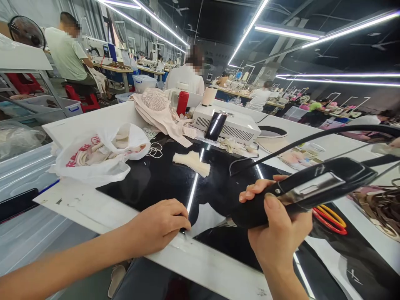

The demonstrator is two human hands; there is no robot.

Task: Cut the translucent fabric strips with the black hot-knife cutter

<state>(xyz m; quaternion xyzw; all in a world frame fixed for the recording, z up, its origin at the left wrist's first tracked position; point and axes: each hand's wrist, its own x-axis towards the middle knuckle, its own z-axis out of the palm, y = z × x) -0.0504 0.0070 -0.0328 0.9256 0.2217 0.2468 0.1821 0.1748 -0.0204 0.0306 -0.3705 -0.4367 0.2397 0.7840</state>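
Observation:
My right hand (278, 225) is wrapped round a black corded hand tool (315, 183) with a metal plate on its side. I hold it above the glossy black board (150, 187), its far end pointing up to the right. What its working end touches is hidden. My left hand (162, 227) rests at the board's front edge with fingers curled downward. A small dark bit shows under its fingertips, but I cannot make out what it is. Ahead of both hands lies a cream fabric piece (192, 162).
A white plastic bag (93, 166) of fabric pieces sits left. Beige bras (156, 110), a red bottle (182, 103), a phone (216, 126) and a white machine box (228, 125) stand behind. Red-and-yellow-handled scissors (331, 218) and brown straps (378, 208) lie right. Several people work beyond.

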